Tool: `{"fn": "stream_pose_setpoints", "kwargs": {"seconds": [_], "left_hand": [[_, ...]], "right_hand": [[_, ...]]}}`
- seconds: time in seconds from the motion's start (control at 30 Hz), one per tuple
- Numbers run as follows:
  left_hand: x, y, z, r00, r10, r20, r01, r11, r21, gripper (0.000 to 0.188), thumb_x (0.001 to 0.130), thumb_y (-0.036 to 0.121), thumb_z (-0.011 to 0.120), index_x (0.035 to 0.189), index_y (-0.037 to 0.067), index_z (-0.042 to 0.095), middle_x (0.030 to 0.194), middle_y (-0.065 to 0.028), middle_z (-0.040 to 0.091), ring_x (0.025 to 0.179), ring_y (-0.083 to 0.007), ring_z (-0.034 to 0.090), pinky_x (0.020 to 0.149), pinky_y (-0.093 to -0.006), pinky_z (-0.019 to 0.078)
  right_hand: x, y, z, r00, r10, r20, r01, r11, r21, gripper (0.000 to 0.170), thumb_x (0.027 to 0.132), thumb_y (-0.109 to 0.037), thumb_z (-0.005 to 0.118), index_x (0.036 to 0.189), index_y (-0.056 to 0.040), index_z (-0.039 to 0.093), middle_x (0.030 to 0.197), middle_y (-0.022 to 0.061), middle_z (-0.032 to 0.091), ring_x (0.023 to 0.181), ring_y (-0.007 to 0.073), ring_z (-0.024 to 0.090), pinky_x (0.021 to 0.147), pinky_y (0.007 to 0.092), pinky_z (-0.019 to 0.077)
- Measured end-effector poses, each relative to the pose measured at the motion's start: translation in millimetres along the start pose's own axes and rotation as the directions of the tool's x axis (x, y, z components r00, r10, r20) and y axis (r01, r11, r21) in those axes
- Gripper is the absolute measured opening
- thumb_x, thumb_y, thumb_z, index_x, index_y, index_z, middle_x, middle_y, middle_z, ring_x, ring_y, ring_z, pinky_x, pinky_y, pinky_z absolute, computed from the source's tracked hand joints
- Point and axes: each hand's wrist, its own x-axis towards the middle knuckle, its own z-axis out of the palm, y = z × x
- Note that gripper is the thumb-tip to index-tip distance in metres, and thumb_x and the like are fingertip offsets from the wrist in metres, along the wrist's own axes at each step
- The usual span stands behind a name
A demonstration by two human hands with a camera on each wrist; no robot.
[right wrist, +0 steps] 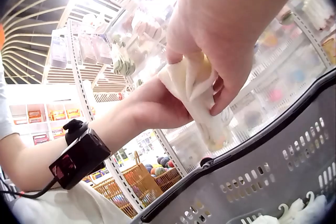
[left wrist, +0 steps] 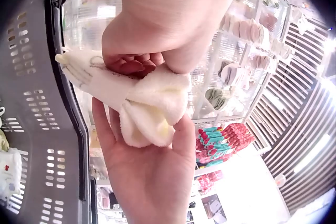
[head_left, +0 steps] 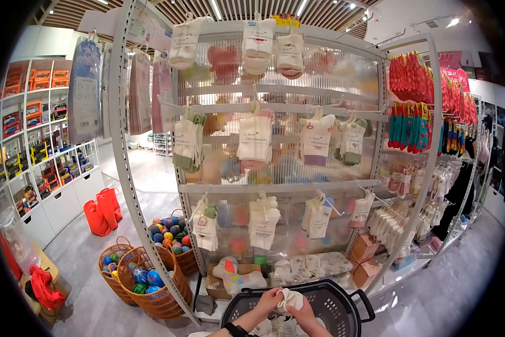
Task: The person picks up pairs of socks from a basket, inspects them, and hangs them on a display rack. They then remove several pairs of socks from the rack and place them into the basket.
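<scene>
A bundle of cream fluffy socks (head_left: 290, 299) (left wrist: 152, 108) (right wrist: 191, 85) with a pale paper band is held between both hands above a dark basket (head_left: 331, 306). My left hand (head_left: 268, 303) (left wrist: 157, 29) (right wrist: 157, 103) has its fingers curled on the banded part. My right hand (head_left: 305, 317) (left wrist: 149, 176) (right wrist: 223, 35) cups the bunched, folded end, thumb on one side and fingers on the other. More white socks (head_left: 283, 327) (right wrist: 299, 211) lie inside the basket.
A rack (head_left: 280, 190) of hanging sock packs stands ahead, with packaged items (head_left: 311, 267) on its bottom shelf. Wicker baskets (head_left: 151, 300) of balls are at the left; red bags (head_left: 102, 212) stand behind them. Red and teal socks (head_left: 410, 126) hang at the right.
</scene>
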Motion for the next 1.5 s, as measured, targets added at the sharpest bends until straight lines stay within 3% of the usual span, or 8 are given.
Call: {"fn": "stream_pose_setpoints", "kwargs": {"seconds": [0.2, 0.3, 0.43, 0.6, 1.03, 1.37, 1.47, 1.5], "left_hand": [[-8.5, 13.4, 3.7, 0.997, -0.071, 0.013, 0.071, 0.997, -0.006, 0.023, 0.086, 0.020, 0.052, 0.102, 0.005, 0.057, 0.085, 0.0023, 0.058, 0.073, -0.0045, 0.053, 0.061, -0.0181, 0.0422], [-14.3, 21.8, 7.4, 0.999, -0.012, 0.039, 0.011, 1.000, 0.026, 0.025, 0.087, 0.020, 0.052, 0.106, 0.005, 0.056, 0.088, 0.0016, 0.058, 0.074, -0.0048, 0.053, 0.063, -0.0185, 0.0425], [-21.6, 40.5, 11.7, 0.982, -0.042, 0.187, 0.048, 0.998, -0.031, 0.030, 0.087, 0.018, 0.053, 0.114, 0.005, 0.054, 0.098, -0.0004, 0.059, 0.085, -0.0065, 0.053, 0.074, -0.0201, 0.0424], [-17.2, 44.4, 8.4, 0.977, 0.213, -0.001, -0.213, 0.977, -0.026, 0.034, 0.087, 0.016, 0.053, 0.119, 0.006, 0.048, 0.111, -0.0018, 0.054, 0.099, -0.0102, 0.050, 0.084, -0.0236, 0.0405], [-20.3, 67.8, 20.3, 0.992, 0.126, 0.007, -0.124, 0.982, -0.141, 0.034, 0.087, 0.010, 0.053, 0.118, 0.000, 0.046, 0.105, -0.0048, 0.058, 0.092, -0.0105, 0.056, 0.081, -0.0242, 0.0444], [-16.8, 64.0, 11.5, 0.984, 0.174, -0.038, -0.177, 0.978, -0.109, 0.034, 0.086, 0.009, 0.053, 0.118, 0.000, 0.045, 0.106, -0.0043, 0.057, 0.094, -0.0114, 0.055, 0.081, -0.0257, 0.0448], [-16.7, 44.3, 0.5, 0.979, 0.204, -0.022, -0.205, 0.971, -0.119, 0.033, 0.085, 0.010, 0.055, 0.115, 0.000, 0.047, 0.106, -0.0045, 0.057, 0.093, -0.0112, 0.055, 0.080, -0.0264, 0.0453], [-26.1, 44.3, -5.3, 1.000, 0.000, 0.015, 0.001, 0.998, -0.068, 0.031, 0.085, 0.011, 0.056, 0.113, 0.000, 0.049, 0.106, -0.0051, 0.057, 0.094, -0.0117, 0.055, 0.079, -0.0273, 0.0458]], "right_hand": [[0.6, -3.7, -0.2, 0.996, -0.083, -0.039, 0.081, 0.995, -0.054, 0.040, 0.073, -0.003, 0.059, 0.111, -0.0006, 0.046, 0.101, 0.0072, 0.055, 0.090, 0.0144, 0.054, 0.078, 0.0266, 0.0446], [-2.0, -18.2, 0.3, 0.990, 0.072, -0.123, -0.088, 0.988, -0.130, 0.032, 0.074, 0.000, 0.056, 0.106, 0.0008, 0.050, 0.096, 0.0078, 0.057, 0.086, 0.0155, 0.057, 0.075, 0.0265, 0.0469], [22.3, 19.8, -22.2, 0.975, 0.090, -0.203, -0.016, 0.941, 0.337, 0.029, 0.077, 0.006, 0.051, 0.105, 0.0026, 0.052, 0.099, 0.0110, 0.059, 0.088, 0.0214, 0.059, 0.076, 0.0316, 0.0498], [18.1, -17.4, -32.0, 0.993, -0.114, -0.033, 0.094, 0.586, 0.805, 0.035, 0.090, -0.017, 0.039, 0.121, -0.0004, 0.043, 0.119, 0.0124, 0.051, 0.108, 0.0273, 0.051, 0.093, 0.0411, 0.0403], [10.3, -11.6, -14.7, 0.979, 0.201, 0.004, -0.133, 0.629, 0.766, 0.038, 0.085, -0.002, 0.037, 0.123, -0.0031, 0.039, 0.123, 0.0093, 0.047, 0.110, 0.0216, 0.049, 0.091, 0.0357, 0.0420], [7.8, -22.5, -8.9, 0.993, 0.115, -0.039, -0.060, 0.745, 0.665, 0.056, 0.092, -0.043, 0.025, 0.127, -0.0009, 0.036, 0.129, 0.0109, 0.042, 0.116, 0.0255, 0.043, 0.097, 0.0405, 0.0323], [3.7, -3.8, -9.0, 0.964, 0.148, -0.219, -0.097, 0.969, 0.226, 0.044, 0.080, 0.000, 0.056, 0.121, -0.0032, 0.041, 0.114, 0.0077, 0.052, 0.106, 0.0186, 0.051, 0.085, 0.0303, 0.0439], [-1.4, -1.5, -7.7, 0.979, 0.121, -0.163, -0.068, 0.952, 0.297, 0.047, 0.077, 0.003, 0.056, 0.121, -0.0040, 0.042, 0.112, 0.0068, 0.053, 0.102, 0.0183, 0.053, 0.085, 0.0307, 0.0444]]}}
